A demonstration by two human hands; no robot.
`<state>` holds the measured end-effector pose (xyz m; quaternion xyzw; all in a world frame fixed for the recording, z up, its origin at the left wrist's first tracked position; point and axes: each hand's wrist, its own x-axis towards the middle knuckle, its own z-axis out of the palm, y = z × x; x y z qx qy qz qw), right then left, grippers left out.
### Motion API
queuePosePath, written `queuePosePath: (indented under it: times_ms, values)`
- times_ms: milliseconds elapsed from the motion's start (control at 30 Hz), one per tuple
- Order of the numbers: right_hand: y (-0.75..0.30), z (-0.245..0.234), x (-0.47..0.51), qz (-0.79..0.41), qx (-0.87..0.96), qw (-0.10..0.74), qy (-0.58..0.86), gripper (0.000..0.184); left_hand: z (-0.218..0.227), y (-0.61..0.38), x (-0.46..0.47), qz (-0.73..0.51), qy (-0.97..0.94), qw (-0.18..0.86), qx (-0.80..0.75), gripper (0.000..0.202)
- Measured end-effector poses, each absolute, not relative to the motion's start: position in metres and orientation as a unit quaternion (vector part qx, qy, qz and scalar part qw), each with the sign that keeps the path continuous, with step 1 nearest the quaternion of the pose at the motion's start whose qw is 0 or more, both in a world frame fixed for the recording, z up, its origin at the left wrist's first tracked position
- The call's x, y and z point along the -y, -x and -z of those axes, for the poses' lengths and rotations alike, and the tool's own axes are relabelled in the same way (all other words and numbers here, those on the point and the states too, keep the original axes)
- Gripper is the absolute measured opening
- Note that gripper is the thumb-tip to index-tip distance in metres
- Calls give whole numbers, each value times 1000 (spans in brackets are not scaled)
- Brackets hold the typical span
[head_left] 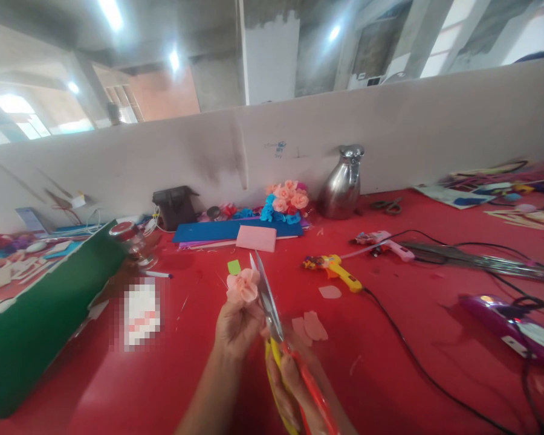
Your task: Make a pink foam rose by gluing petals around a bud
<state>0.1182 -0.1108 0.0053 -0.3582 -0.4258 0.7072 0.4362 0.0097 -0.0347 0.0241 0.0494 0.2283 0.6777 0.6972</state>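
A pink paper flower [243,286] is pinched in the fingers of my left hand [236,329], its ruffled petals facing up. My right hand [294,377] grips scissors [271,302] with red and yellow handles. Their blades point away from me, slightly parted, and pass just right of the flower. Loose pink paper petals [316,326] lie on the red table beyond my right hand, and a single petal [330,292] rests farther off. Behind the flower is a small green paper square [234,267].
A yellow glue gun [344,273] and a pink glue gun [396,246] lie to the right with trailing cords. At the back stand a bunch of paper flowers [286,199] and a steel jug [342,184]. A green board [49,314] edges the left side.
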Motion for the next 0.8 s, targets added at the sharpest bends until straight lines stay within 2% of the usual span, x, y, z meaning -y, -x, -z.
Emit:
queuePosePath:
  times_ms: [233, 467, 633, 800]
  values:
    - [-119, -10, 114, -709, 429, 430, 359, 65, -25, -9, 34, -689, -53, 693, -205, 46]
    - [-119, -12, 116, -707, 421, 430, 371, 61, -19, -4, 31, -688, -83, 701, -167, 48]
    - [-117, -13, 121, -702, 417, 435, 380, 57, -20, -3, 32, -678, -66, 718, -145, 45]
    - [-132, -13, 97, -667, 445, 444, 399, 50, -18, 8, 29, -674, -36, 727, -126, 31]
